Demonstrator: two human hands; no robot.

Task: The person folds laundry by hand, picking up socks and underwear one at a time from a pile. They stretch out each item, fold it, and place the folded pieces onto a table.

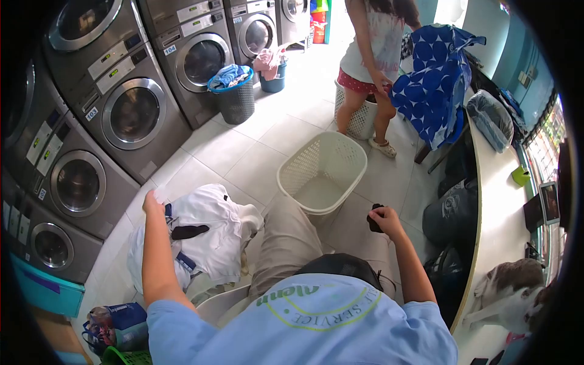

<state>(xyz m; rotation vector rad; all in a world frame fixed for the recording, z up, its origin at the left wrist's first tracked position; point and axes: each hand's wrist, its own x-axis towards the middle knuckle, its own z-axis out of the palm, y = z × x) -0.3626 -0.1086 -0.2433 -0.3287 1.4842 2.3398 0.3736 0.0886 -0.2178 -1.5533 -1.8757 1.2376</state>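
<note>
My right hand (389, 222) is closed around a small bunched black cloth (375, 218), held over my right thigh. On the left, my left hand (152, 202) has its fingers curled at the far edge of a heap of white laundry (210, 213); I cannot tell what is in them. A dark sock (190, 232) lies on top of the heap, among navy-edged pieces. In front of my knees stands a cream laundry basket (322, 173) with perforated sides and a bare bottom.
Stacked machines (134, 112) line the left wall, with filled baskets (236, 100) before them. Ahead, a person (372, 48) handles a blue patterned cloth (432, 79) beside another basket. Along the right runs a counter (496, 201) carrying a cat (517, 292); black bags (450, 213) sit below.
</note>
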